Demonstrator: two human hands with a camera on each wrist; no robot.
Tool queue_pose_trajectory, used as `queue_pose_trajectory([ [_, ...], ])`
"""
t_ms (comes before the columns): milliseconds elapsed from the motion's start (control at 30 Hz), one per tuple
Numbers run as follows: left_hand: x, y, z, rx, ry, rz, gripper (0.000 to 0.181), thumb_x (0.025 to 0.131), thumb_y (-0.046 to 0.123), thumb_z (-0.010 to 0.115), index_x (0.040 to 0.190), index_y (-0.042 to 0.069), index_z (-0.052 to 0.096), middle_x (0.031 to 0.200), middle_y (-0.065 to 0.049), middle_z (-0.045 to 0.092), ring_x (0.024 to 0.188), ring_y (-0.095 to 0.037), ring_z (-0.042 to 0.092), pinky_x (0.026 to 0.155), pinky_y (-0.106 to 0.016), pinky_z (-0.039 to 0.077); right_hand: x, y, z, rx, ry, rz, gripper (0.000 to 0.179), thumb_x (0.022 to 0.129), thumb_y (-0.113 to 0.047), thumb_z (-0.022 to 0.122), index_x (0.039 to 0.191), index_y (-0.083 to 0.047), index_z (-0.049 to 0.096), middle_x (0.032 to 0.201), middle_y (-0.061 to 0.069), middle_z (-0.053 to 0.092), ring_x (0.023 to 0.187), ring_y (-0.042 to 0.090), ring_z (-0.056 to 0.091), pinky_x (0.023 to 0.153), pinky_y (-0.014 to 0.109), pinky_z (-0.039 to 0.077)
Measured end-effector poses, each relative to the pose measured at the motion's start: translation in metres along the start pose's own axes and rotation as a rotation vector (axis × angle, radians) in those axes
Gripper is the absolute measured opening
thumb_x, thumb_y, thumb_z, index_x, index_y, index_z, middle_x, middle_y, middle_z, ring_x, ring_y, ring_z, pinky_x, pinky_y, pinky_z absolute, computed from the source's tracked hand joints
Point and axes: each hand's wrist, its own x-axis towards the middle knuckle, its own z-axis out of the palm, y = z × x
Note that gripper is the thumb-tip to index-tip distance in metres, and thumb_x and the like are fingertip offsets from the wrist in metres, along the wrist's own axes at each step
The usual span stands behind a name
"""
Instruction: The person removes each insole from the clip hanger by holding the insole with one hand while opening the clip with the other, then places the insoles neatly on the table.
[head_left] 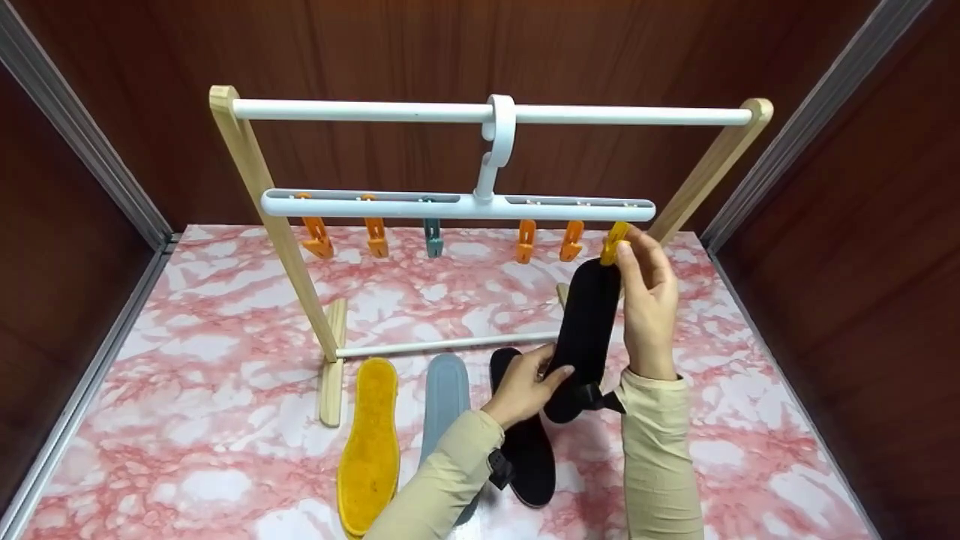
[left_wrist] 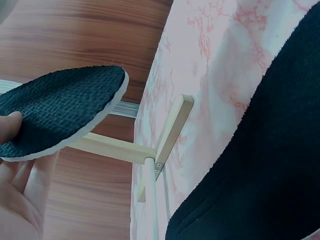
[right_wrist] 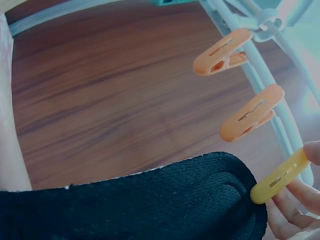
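Note:
My left hand [head_left: 525, 386] grips a black insole [head_left: 589, 322] near its lower end, thumb on the front face. In the left wrist view that insole [left_wrist: 65, 107] shows a textured dark face and a pale edge. My right hand [head_left: 649, 300] pinches a yellow clip [head_left: 615, 244] at the right end of the white hanger [head_left: 420, 206]. In the right wrist view the yellow clip [right_wrist: 280, 176] overlaps the tip of the insole [right_wrist: 200, 200]. A second black insole [head_left: 529, 457] lies on the table beneath my left hand.
A yellow insole [head_left: 369, 442] and a grey insole [head_left: 446, 394] lie left of the black one. Orange clips [head_left: 526, 240] and a green clip [head_left: 433, 236] hang from the hanger. It hooks over the white bar [head_left: 360, 110] of a wooden rack [head_left: 274, 217]. Brown panels [head_left: 420, 45] enclose the table.

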Motion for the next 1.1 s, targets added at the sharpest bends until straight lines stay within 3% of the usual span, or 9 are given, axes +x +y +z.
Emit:
queue_pose_trajectory([
  [133,-0.0006,-0.0027,0.0002,0.004,0.003,0.02,0.016,0.092,0.018,0.063,0.101,0.005,0.067,0.096,-0.007,0.073,0.079,-0.007,0.059,0.075,-0.02,0.049,-0.0002,-0.0005,-0.0004,0.045,-0.005,-0.007,0.019,0.094,-0.001,0.054,0.112,0.002,0.06,0.102,0.006,0.064,0.095,0.017,0.058,0.089,0.026,0.045],
  [433,-0.0017,-0.0029,-0.0007,0.012,-0.006,0.013,0.016,0.093,0.016,0.063,0.103,0.004,0.067,0.102,-0.008,0.072,0.095,-0.015,0.067,0.08,-0.022,0.051,0.0003,-0.0004,0.0001,0.11,-0.018,-0.005,0.017,0.094,0.0,0.053,0.109,0.001,0.06,0.1,0.007,0.062,0.092,0.016,0.057,0.085,0.025,0.046],
  [833,-0.0043,-0.0016,-0.0027,0.024,-0.011,0.01,0.016,0.092,0.017,0.063,0.103,0.005,0.067,0.1,-0.006,0.073,0.092,-0.011,0.066,0.081,-0.021,0.05,-0.0002,0.0014,0.0006,0.18,-0.046,-0.028,0.016,0.095,-0.001,0.053,0.109,0.001,0.059,0.1,0.011,0.064,0.091,0.02,0.059,0.083,0.027,0.047],
  [1100,-0.0058,-0.0008,-0.0036,0.039,-0.012,-0.008,0.018,0.093,0.018,0.062,0.104,0.006,0.067,0.1,-0.006,0.073,0.092,-0.01,0.066,0.08,-0.021,0.051,-0.0002,0.0016,0.0016,0.158,0.006,-0.008,0.013,0.094,0.0,0.053,0.106,-0.001,0.06,0.1,0.009,0.062,0.093,0.018,0.06,0.084,0.025,0.047],
])
